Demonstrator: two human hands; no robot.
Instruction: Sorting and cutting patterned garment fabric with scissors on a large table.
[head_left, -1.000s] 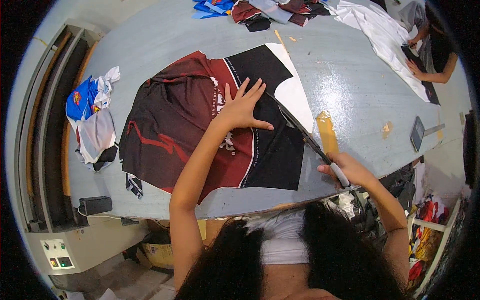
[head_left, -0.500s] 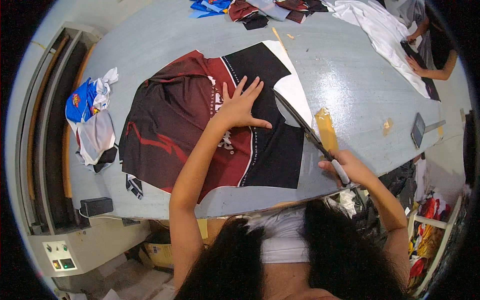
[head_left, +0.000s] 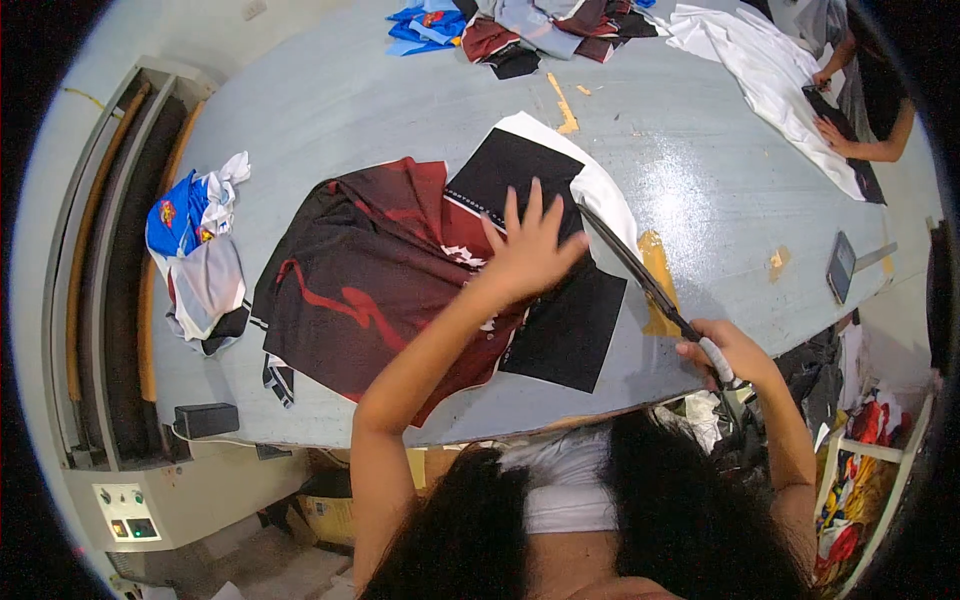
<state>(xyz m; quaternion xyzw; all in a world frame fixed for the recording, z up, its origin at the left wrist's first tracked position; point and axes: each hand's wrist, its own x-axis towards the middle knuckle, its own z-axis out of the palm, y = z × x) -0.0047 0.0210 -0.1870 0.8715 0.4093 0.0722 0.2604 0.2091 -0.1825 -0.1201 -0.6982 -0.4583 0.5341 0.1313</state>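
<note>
A dark red and black printed fabric panel lies rumpled on the grey table, with a plain black section at its right. My left hand is over the panel near where the red meets the black, its fingers spread. Long dark scissors are held in my right hand, fingers wrapped round the pale-wrapped handle. Their blades look closed together, the tip by the edge of the black cloth. White material shows beyond that edge.
Bundled blue and white cloth lies at the left, near a long roller machine. A black box sits by the front edge. More cloth pieces are heaped at the back. A phone lies right. Another person's hands touch white fabric.
The panel has bunched and turned, its black section now creased near my left hand. That hand has moved right across the cloth. The scissors have shifted slightly right and nearer; the whole view has shifted slightly.
</note>
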